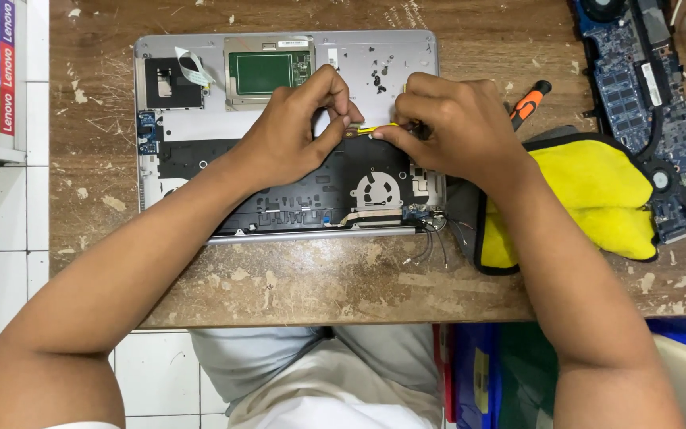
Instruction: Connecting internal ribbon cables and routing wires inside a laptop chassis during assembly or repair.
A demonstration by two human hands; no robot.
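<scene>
Head view shows me the worn wooden desk (319, 286) carrying an opened laptop base (200, 119); beside it lie a yellow cloth (605, 183) and a blue circuit board (629, 79). My left hand (287, 135) and right hand (462, 127) meet over the base, and the fingers of both pinch a thin yellow strip (376, 128). An orange-handled screwdriver (529, 102) lies behind the right hand.

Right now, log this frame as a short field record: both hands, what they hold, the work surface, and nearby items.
left hand: pinching one end of a thin yellow strip
right hand: pinching the strip's other end
under hands: opened laptop chassis, fan exposed
surface: worn wooden table
right side: orange-handled screwdriver, yellow cloth, blue motherboard
</scene>
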